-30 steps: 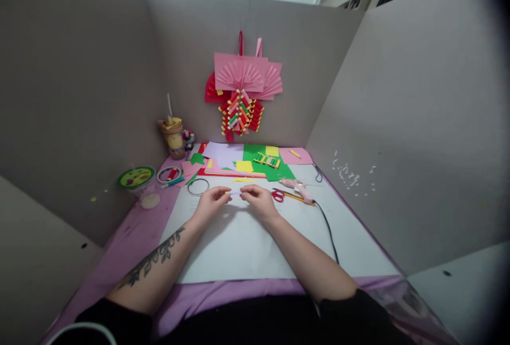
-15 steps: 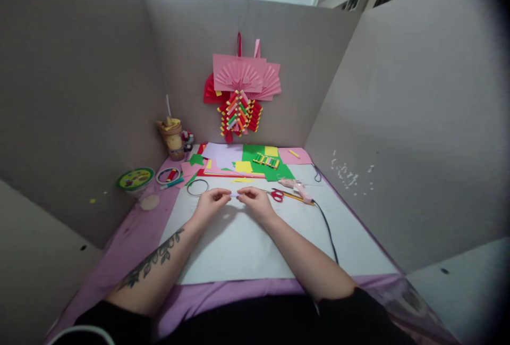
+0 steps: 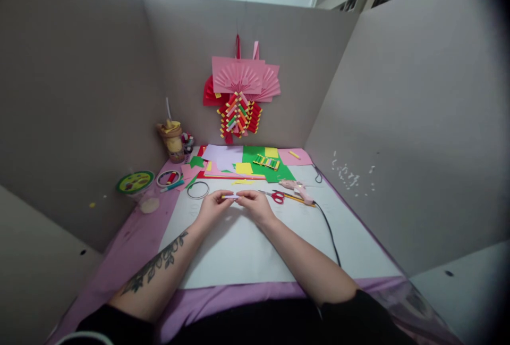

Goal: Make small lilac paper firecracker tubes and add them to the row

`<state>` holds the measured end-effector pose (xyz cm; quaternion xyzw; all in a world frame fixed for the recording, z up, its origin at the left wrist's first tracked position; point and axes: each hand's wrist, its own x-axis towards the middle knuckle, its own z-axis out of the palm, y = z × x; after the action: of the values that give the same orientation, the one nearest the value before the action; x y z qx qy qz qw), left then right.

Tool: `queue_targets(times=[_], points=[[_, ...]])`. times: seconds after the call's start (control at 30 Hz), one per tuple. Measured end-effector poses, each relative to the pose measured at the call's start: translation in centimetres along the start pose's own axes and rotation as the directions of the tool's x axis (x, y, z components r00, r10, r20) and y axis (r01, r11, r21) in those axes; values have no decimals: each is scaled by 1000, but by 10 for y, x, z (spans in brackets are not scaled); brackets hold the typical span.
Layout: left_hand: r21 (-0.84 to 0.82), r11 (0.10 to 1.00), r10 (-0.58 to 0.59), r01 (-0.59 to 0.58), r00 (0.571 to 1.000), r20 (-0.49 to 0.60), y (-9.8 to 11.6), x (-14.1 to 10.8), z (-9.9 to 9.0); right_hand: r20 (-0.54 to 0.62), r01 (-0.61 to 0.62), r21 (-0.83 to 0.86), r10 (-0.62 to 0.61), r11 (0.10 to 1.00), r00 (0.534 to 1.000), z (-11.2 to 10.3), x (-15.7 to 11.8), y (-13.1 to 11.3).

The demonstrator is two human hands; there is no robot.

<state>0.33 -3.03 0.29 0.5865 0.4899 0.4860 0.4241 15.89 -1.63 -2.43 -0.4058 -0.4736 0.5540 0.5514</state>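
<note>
A small lilac paper roll [image 3: 231, 196] with a yellow end is pinched between my two hands, above the white paper sheet [image 3: 239, 260]. My left hand [image 3: 214, 208] has its fingers closed on the roll's left part. At the other end, the fingertips of my right hand [image 3: 255, 205] press on it. Just right of my right hand lie red-handled scissors [image 3: 278, 196]. A ring of tape [image 3: 198, 190] rests to the left of my left hand.
A pink glue gun [image 3: 305, 194] with a black cord lies at right, by pencils. Green paper [image 3: 285, 174] carries several small rolls [image 3: 266, 162]. A cup [image 3: 174, 143] and a green-lidded tub [image 3: 135, 181] stand at left. Pink fan decorations [image 3: 239, 76] hang on the back panel.
The lilac roll now shows more of its length and its yellow end, as my left fingers have shifted along it. Both hands stay close together in nearly the same place.
</note>
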Motion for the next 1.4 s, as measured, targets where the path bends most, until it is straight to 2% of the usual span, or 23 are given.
queue_targets(times=[0.4,0.8,0.97,1.17,1.23,1.3,1.4], points=[[-74,996,-52,50,998,-18,-3,1,1,24,11,32,-12,999,1000,3,-2,-1],[-185,978,-98,100,995,19,-5,2,3,15,15,16,-15,1000,1000,6,-3,-1],[-261,962,-97,87,995,-27,-3,2,6,35,9,31,-10,999,999,6,-3,-1],[-237,968,-90,81,996,-27,-7,2,6,60,-19,12,18,1000,998,6,-3,4],[-225,970,-98,87,995,-37,-8,2,6,71,-4,-20,5,1000,997,6,-3,5],[-206,974,-107,94,993,-53,-7,3,5,54,61,-99,-56,993,997,3,0,-1],[-185,978,-109,94,991,-72,-6,3,5,-31,211,-366,-239,906,971,-19,9,-23]])
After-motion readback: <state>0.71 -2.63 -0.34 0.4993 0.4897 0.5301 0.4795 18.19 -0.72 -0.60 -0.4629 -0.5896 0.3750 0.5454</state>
